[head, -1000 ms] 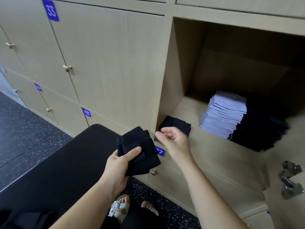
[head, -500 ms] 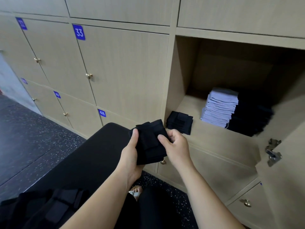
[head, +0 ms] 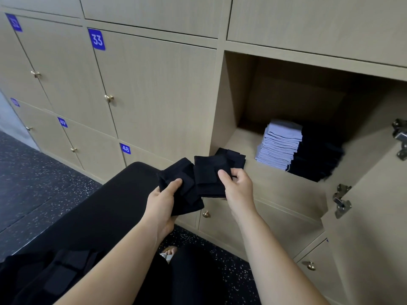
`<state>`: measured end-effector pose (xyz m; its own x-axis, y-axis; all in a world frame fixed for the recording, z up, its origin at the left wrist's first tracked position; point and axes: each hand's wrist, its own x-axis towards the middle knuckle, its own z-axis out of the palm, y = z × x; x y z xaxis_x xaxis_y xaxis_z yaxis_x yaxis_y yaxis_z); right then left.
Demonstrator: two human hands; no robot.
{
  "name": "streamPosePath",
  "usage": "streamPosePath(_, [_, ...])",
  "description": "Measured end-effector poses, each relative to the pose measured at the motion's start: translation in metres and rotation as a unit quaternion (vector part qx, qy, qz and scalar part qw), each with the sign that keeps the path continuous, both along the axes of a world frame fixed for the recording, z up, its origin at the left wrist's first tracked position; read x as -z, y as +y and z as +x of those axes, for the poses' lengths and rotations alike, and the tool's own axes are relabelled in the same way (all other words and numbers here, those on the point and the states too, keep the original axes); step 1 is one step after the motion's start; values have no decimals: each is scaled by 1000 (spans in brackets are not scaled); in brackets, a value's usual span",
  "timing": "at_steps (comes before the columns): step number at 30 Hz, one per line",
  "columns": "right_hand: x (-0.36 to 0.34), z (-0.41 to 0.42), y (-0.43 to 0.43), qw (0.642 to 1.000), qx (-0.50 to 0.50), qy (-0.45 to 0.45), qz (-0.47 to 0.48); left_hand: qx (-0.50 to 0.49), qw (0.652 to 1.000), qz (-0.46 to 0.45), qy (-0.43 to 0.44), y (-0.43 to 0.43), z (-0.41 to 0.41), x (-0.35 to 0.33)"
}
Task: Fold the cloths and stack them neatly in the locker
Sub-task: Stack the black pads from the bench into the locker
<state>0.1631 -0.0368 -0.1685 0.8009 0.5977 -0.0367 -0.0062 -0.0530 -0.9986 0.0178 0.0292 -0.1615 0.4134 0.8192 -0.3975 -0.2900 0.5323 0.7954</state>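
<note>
Head view
Item in hand, left: folded black cloths (head: 180, 190), several pieces bunched in the left hand (head: 161, 201); thumb clamped on top, fingers underneath.
Item in hand, right: one folded black cloth (head: 209, 177), pinched at its near right corner by the right hand (head: 237, 188), thumb over, fingers curled beneath; it overlaps the left bundle at its 3 o'clock edge.
Position: both held in the air just in front of the open locker (head: 233, 95), at 7 o'clock from its shelf.
Handling, judged: light, limp, thin knit or woven fabric; folds will slip open if held by one layer only. Best taken across the full thickness at an edge or corner, or carried flat on the palm. Not fragile, not slippery.
Small black pile (head: 233, 156): a few folded cloths at the front left corner of the locker floor, just beyond the right-hand cloth.
Pale blue stack (head: 279, 146): tall, squared, many thin layers with crisp edges, at 2 o'clock from the hands.
Dark stack (head: 317, 155): touching the blue stack's right side; layers too dark to tell apart.
Locker material: pale wood-grain board, smooth, matte; door (head: 374, 216) swung open at right, with metal hinges (head: 341, 201).
Neighbouring doors: brass knobs, blue number plates.
Worktop (head: 99, 216): black padded bench; unfolded dark cloth (head: 50, 276) at 8 o'clock.
Floor (head: 33, 177): dark, speckled.
</note>
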Motion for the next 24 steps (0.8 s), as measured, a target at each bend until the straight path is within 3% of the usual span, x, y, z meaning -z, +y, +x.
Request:
streamPosePath(5, [1,22,-9,992,-79,99,-22,12,1000,10,-3,2,16,4])
streamPosePath(12, [3,81,-8,996,28,81,5,3,1000,7,1,16,35,19])
streamPosePath(15, [3,106,5,992,42,117,22,20,1000,12,5,22,44,26])
streamPosePath(20, [11,140,38,995,49,83,-8,34,999,18,18,36,62,37])
streamPosePath(24, [17,157,64,989,95,111,4,38,999,12,19,47,71,46])
